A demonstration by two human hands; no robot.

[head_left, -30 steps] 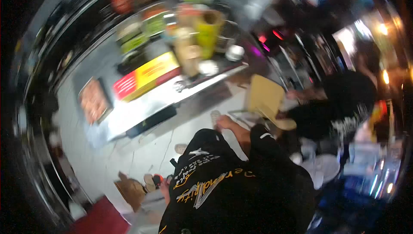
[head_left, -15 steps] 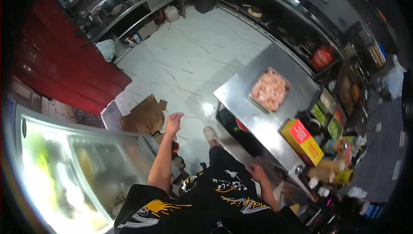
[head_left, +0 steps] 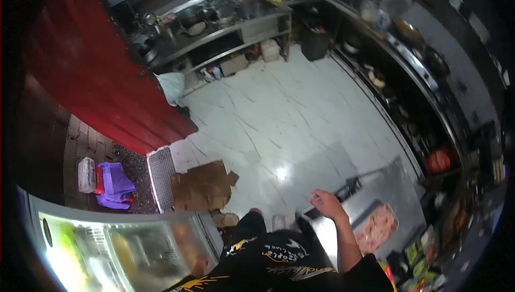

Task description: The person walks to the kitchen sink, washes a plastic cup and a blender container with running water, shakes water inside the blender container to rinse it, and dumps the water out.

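My right hand is raised beside the near left part of the steel table, its fingers loosely bent and apart with nothing in them. On that table lies a tray of pale pink raw meat, to the right of my right forearm. My left hand hangs low at the left of my body, next to the glass-fronted display fridge. It is small, dim and blurred, so its fingers cannot be made out.
Flattened cardboard lies on the tiled floor ahead, by a grey mat. A red curtain hangs at left, with a purple bag beyond. A steel counter and black bin stand at the back; shelving runs along the right.
The view has swung left and forward, so the meat tray and table sit lower right. My right hand has risen beside the table; my left has dropped back beside the fridge.
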